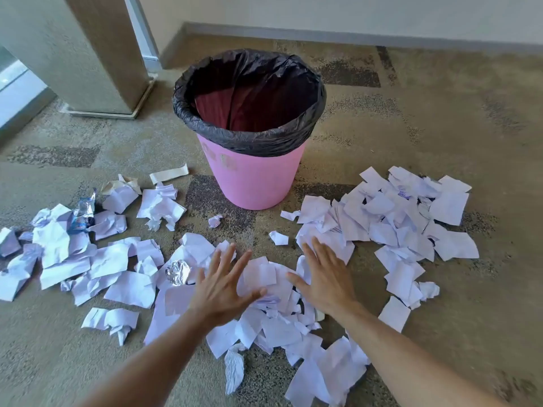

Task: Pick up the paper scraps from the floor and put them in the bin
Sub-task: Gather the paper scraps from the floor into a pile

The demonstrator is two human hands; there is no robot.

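- left hand and right hand: fingers spread flat, holding nothing
- paper scraps scattered left-right, middle heap between and under both hands
- bin upright, far of hands

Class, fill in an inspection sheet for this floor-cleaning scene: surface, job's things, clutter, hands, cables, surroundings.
Surface: patterned carpet.
Job's things: white paper scraps strewn left, centre and right; pink bin with black liner upright beyond them, no paper visible inside.
Clutter: foil ball; blue wrapper.
Hands: left hand and right hand spread flat over the centre pile.
Cables: nothing seen.
Surroundings: pillar, wall skirting.
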